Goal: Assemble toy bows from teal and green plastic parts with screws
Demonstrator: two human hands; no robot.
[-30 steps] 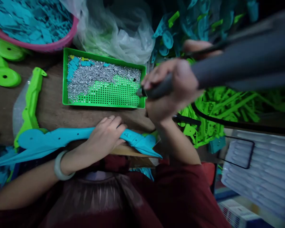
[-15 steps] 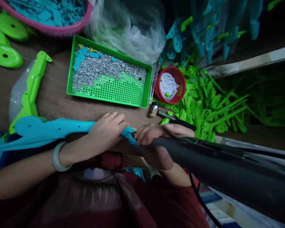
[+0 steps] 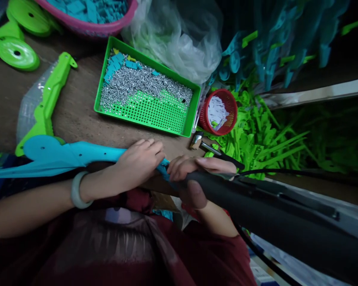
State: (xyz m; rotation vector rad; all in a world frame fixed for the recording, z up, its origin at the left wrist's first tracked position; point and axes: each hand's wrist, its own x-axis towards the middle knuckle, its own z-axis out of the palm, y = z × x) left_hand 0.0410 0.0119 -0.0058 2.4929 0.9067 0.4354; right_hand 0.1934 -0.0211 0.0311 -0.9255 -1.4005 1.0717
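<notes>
My left hand (image 3: 140, 161), a pale bangle on its wrist, is closed around the narrow end of a long blue plastic part (image 3: 77, 154). This part has a round disc at its left end and small holes along it. My right hand (image 3: 186, 167) wraps round the front of a long black electric screwdriver (image 3: 256, 202) with a cable. Its front end meets the blue part just right of my left hand; fingers hide the tip. Above both hands lies a green tray (image 3: 149, 125) with many small silver screws (image 3: 137, 83) and a few blue pieces.
A hammer (image 3: 210, 149) and a red basket (image 3: 234, 113) of white strips sit right of the tray. Green plastic parts (image 3: 262, 139) pile up beyond. At left lies a green part (image 3: 47, 99); a pink basin (image 3: 107, 28) and clear bags (image 3: 185, 47) are behind.
The view has shifted, so the tray and basin appear farther right. My hands keep their grips on the blue part and the screwdriver, whose front end now sits closer against the part.
</notes>
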